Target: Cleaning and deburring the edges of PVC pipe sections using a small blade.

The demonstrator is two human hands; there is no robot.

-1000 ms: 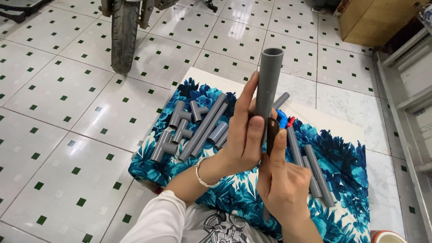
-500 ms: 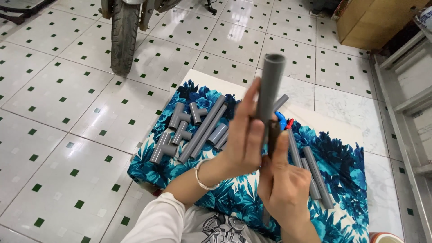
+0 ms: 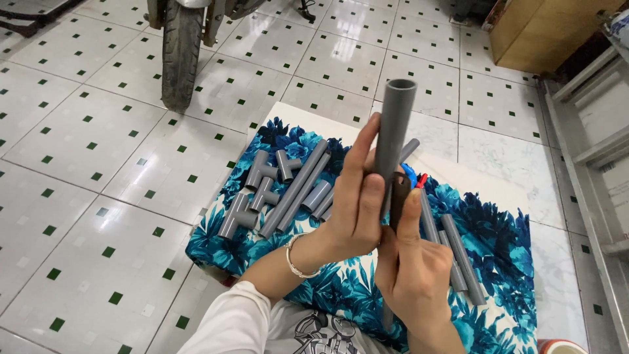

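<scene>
Grey pipe held upright, open end up, above the blue floral cloth. Left hand wrapped around the pipe's mid-section — fingers extended along its left side, thumb pressed on the front. Right hand just below the left, touching it, closed around the pipe's lower part and pinching a dark strip against the pipe with the index finger laid on it. Pipe's bottom end pokes out under the right hand. Both hands clamped on the same pipe, close together.

On the cloth left of the pipe: several grey tee fittings, two long grey pipes lying diagonally side by side, and short grey couplings just beside them. Right of the pipe — more grey pipe lengths lying on the cloth, plus a small blue and red item, mostly hidden behind the hands; kind not clear.

Beyond the cloth, a motorbike tyre on the white tiled floor. Silver bracelet on the left wrist.
</scene>
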